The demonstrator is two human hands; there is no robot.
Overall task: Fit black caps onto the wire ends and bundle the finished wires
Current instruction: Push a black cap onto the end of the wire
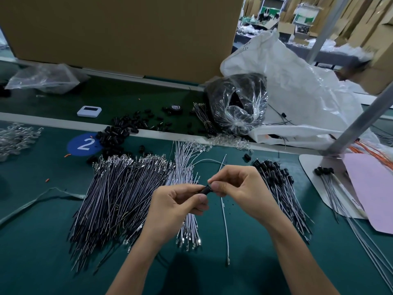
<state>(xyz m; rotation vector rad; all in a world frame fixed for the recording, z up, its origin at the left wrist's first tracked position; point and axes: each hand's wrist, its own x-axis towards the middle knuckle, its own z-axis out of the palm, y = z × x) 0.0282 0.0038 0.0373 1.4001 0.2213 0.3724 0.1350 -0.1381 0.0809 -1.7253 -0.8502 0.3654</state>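
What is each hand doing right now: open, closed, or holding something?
Left hand: closed, pinching the black cap.
Right hand: closed, pinching the white wire at the cap.

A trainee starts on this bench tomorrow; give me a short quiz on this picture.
1. True or false: left hand and right hand hold one small black plastic cap between them.
2. The heap of capped thin wires lies: A left of the hands, B right of them, C in a bag.
3. Fill in: the round blue sticker shows the number __.
Key: true; B; 2.
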